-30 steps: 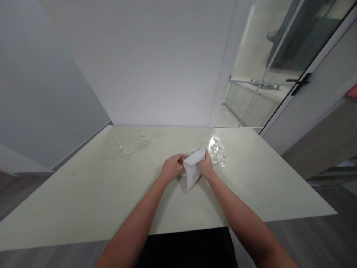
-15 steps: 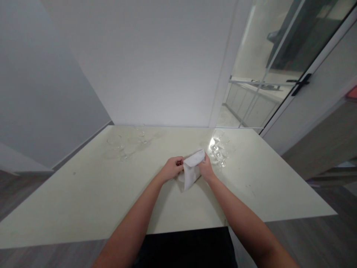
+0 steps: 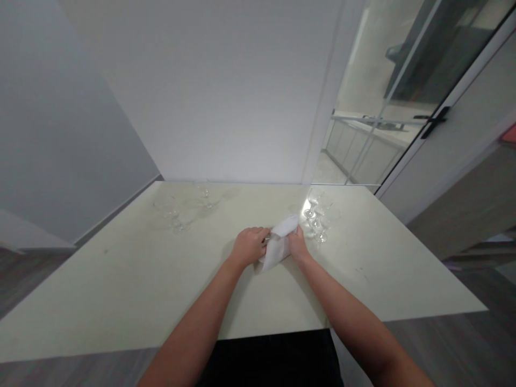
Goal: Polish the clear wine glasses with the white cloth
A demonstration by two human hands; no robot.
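A white cloth (image 3: 277,250) is held folded over above the middle of the table. My right hand (image 3: 297,244) is closed on the cloth's right side, thumb toward me. At its left edge my left hand (image 3: 248,247) has its fingers curled inward. A small clear glint shows between those fingers and the cloth, but the thing they grip is mostly hidden. Just beyond my right hand stand several clear stemmed glasses (image 3: 316,212) close together. Farther off to the left are a stemmed glass (image 3: 173,213) and another stemmed glass (image 3: 203,192), both faint against the tabletop.
The pale table (image 3: 121,290) meets a white wall (image 3: 226,97) at its far edge. At the right, a glazed door with a black handle (image 3: 435,121) stands beside the table. A dark garment (image 3: 274,360) shows at the near edge.
My left hand has turned over, its back now more upward, and moved slightly right against the cloth. The cloth's hanging lower corner has shifted left and up. My right hand stays nearly in place.
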